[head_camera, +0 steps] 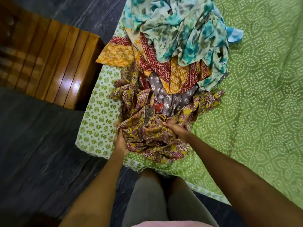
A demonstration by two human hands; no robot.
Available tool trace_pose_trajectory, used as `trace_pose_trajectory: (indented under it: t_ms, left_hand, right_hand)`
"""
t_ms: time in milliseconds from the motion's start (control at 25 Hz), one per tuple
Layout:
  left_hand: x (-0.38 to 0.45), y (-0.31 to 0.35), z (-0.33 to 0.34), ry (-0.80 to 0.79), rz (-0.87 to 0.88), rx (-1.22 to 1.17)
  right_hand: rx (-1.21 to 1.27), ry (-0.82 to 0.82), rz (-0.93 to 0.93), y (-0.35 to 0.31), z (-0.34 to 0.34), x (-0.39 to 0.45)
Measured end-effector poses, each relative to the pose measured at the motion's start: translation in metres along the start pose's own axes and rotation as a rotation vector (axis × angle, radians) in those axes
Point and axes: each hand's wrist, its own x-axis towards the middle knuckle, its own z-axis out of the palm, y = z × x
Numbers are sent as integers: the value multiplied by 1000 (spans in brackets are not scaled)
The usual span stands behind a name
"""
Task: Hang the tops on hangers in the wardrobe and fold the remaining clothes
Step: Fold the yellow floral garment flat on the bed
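Observation:
A heap of clothes lies on the corner of a bed. Nearest me is a mustard-yellow floral garment (152, 140). My left hand (119, 141) grips its left edge, and my right hand (176, 129) holds bunched fabric at its right side. Behind it lie a grey piece with white motifs (170, 97), an orange and red printed piece (157, 63) and, farthest back, a teal and cream floral garment (183, 30). No hangers and no wardrobe appear in this view.
The green patterned bedsheet (262, 95) spreads to the right of the heap. A wooden slatted piece of furniture (54, 63) stands to the left of the bed on the dark floor (32, 145). My legs stand against the bed's corner.

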Motion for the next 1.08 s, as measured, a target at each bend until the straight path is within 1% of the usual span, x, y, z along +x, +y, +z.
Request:
trace_pose_trajectory:
  t_ms: [80,120,160,200,280,360,440,520,640,680,720,760,800,840,880,920,960,1000,1080]
  left_hand:
    - [-14,5,10,-146,-50,-29]
    - [-24,11,16,-221,-61,-88]
    - [-31,18,22,-278,-52,-130]
    - [-37,27,26,-314,-23,-160]
    - [-55,54,36,-368,66,-151]
    - [-82,85,44,-493,172,-75]
    - [-121,116,52,-582,235,41]
    - [-154,149,58,-650,340,164]
    - [-200,192,71,-657,553,260]
    - [-220,203,78,-654,623,285]
    - [-245,213,85,-650,690,294]
    - [-268,222,92,-657,768,288]
    - [-292,231,98,-688,831,293]
    - [-312,238,104,-757,878,310]
    - [-330,245,107,-830,912,326]
    - [-347,250,110,-871,944,341]
    - [-362,253,113,-896,980,357]
    - [-371,257,116,-918,1013,357]
    - [-391,252,122,-945,1047,357]
  right_hand:
    - [-17,-62,6,-24,-2,-5]
    - [-7,-93,-10,-36,-2,-9]
    - [-4,-102,-33,-47,-4,-12]
    - [-30,-66,-73,-56,-6,-17]
    - [-91,60,-193,-75,-14,-40]
    - [-116,238,-343,-89,-31,-68]
    - [-178,406,-432,-99,-49,-101]
    - [-213,542,-539,-111,-66,-141]
    - [-292,851,-676,-131,-88,-200]
    - [-299,921,-721,-139,-97,-219]
    - [-295,951,-764,-146,-103,-236]
    - [-232,960,-795,-153,-107,-255]
    - [-62,926,-835,-160,-111,-272]
    - [210,830,-872,-166,-112,-287]
    - [481,687,-875,-168,-111,-297]
    - [664,506,-840,-166,-111,-302]
    - [708,344,-779,-161,-111,-302]
    - [643,231,-714,-154,-111,-298]
    - [449,98,-603,-131,-109,-290]
